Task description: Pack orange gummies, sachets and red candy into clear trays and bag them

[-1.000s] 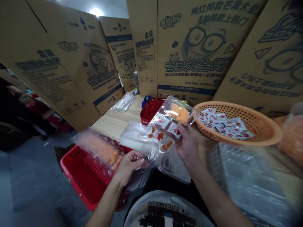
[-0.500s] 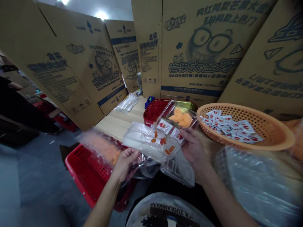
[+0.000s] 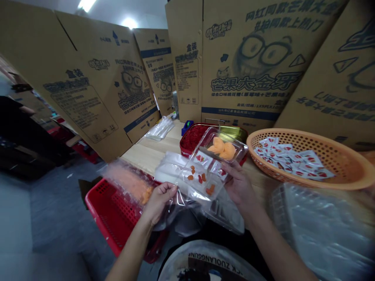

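Observation:
My right hand point(image 3: 238, 183) grips a clear plastic tray point(image 3: 215, 190) by its right side, tilted above the table. In its far compartment lie orange puffy candies point(image 3: 222, 148). Small white sachets with red print point(image 3: 202, 158) fill the middle, and several small orange and red pieces point(image 3: 201, 178) rest in the near part. My left hand point(image 3: 160, 199) pinches the edge of a clear plastic bag point(image 3: 180, 200) between thumb and fingers, beside the tray's near end. Whether that end is inside the bag, I cannot tell. Under the tray lies a stack of clear bags point(image 3: 168, 168).
An orange basket point(image 3: 345, 171) of sachets stands right, behind stacked clear trays point(image 3: 319, 226). A red tin point(image 3: 187, 150) with red shreds sits behind the held tray. Lower left is a red crate point(image 3: 102, 210) with bagged orange pieces. Cardboard boxes point(image 3: 249, 58) wall the table; a person point(image 3: 17, 132) is far left.
The whole view has shifted slightly. Both hands keep their grips, and the small pieces in the tray's near part have slid a little.

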`<state>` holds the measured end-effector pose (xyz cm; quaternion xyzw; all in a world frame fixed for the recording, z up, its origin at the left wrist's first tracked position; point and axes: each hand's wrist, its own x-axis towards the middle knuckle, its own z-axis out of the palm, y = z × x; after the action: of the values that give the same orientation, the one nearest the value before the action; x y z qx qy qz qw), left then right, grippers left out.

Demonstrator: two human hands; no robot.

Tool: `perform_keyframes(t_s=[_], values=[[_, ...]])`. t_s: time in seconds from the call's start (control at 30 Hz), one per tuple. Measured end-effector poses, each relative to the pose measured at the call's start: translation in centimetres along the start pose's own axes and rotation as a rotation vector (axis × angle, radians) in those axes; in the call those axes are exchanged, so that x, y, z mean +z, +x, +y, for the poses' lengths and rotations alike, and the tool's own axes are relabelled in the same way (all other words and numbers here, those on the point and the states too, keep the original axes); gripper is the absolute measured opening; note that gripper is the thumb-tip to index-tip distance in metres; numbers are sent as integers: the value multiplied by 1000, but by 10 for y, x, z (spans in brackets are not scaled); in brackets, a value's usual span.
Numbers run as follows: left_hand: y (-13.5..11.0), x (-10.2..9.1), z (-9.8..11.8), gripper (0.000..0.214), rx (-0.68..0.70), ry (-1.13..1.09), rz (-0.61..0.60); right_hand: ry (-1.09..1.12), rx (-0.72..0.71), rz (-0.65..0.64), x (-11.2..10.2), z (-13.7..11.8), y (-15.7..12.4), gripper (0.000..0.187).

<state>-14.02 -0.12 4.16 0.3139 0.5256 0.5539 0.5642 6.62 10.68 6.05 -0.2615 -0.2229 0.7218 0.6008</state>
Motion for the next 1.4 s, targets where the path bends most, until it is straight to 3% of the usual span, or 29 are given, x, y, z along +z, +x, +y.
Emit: perform_keyframes(t_s=[0.2,0.5,0.7,0.93,1.17,1.4], values=[[2,-3,7,23,69,-73,99,-5,28,6,-3,2,1,29],[-3,-2,10,28,-26,150,-116,-19,57,32,2,7,3,29],[-6,-2,14,42,-177,98,-257,8,32,45,1,15,5,30],[12,7,16,30,-209,-32,-266,-8,62,9,6,21,5,31],[24,9,24,46,-370,-14,-355,-10,50,39,4,11,17,31],[27,12,20,37,-274,-72,-418,6,7,82,7,11,21,30]])
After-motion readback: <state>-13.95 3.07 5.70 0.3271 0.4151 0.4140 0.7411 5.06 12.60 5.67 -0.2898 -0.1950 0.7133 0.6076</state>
